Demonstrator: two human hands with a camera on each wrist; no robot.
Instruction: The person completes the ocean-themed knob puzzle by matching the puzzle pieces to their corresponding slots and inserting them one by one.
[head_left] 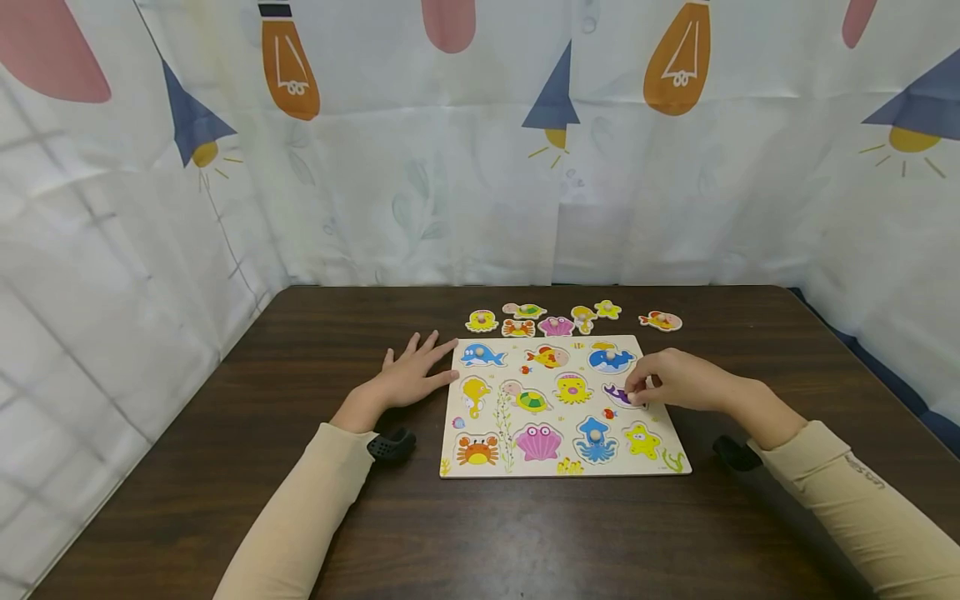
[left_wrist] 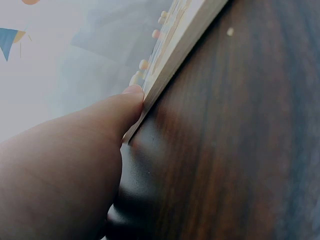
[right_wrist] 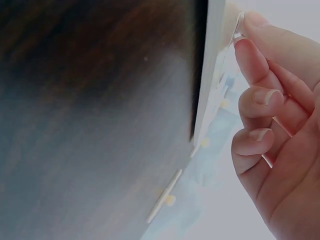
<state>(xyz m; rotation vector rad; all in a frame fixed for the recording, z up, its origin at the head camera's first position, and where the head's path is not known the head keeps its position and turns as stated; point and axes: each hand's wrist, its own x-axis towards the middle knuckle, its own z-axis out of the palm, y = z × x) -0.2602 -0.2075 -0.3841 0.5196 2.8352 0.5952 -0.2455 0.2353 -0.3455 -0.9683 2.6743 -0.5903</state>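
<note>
A wooden peg puzzle board [head_left: 480, 458] printed with sea animals lies flat on the table. My right hand [head_left: 675, 379] reaches over its right edge. Thumb and index finger pinch a purple sea-animal piece [head_left: 617, 393] at its printed spot, partly hidden by the fingers; the other fingers curl inward in the right wrist view. At the board's upper left corner my left hand [head_left: 405, 379] rests with spread fingers, the thumb [left_wrist: 132, 102] against the board's edge. A knobbed blue squid piece [head_left: 596, 442] and blue whale piece [head_left: 610, 360] sit on the board.
Behind the board lie loose knobbed pieces: an octopus [head_left: 482, 322], a turtle [head_left: 528, 311], a crab [head_left: 518, 329], a pink shell [head_left: 556, 327], a seahorse [head_left: 582, 317] and a starfish [head_left: 607, 310]. A fish piece [head_left: 661, 321] lies apart at right. A patterned curtain [head_left: 480, 217] hangs behind the table.
</note>
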